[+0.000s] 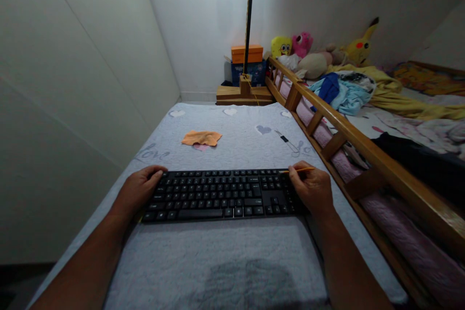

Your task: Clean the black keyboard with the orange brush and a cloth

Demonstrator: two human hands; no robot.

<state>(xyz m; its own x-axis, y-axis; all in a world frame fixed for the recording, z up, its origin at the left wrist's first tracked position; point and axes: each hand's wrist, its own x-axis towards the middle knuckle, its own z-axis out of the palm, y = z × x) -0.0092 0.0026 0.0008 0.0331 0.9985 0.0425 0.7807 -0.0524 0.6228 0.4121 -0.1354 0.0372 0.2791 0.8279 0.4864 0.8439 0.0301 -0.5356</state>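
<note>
A black computer keyboard (214, 193) lies flat on the light grey cloth, its keys facing up. My left hand (140, 188) is wrapped around the keyboard's left end, with the thumb along the top corner. Over the number pad at the other end, my right hand (311, 186) pinches a thin orange stick (305, 169) between thumb and fingers. The stick points left across the top right keys, and its tip is too small to make out. An orange cloth (201, 138) lies crumpled beyond the keyboard. Farther right rests a thin metal tool with a black band (284, 139), resembling tweezers.
A wooden bed rail (327, 111) runs along the right side, with clothes (343, 92) and plush toys (301, 43) behind it. A white cabinet (72, 106) stands on the left. At the far end, a wooden stand (245, 88) holds a black pole beside boxes (247, 54).
</note>
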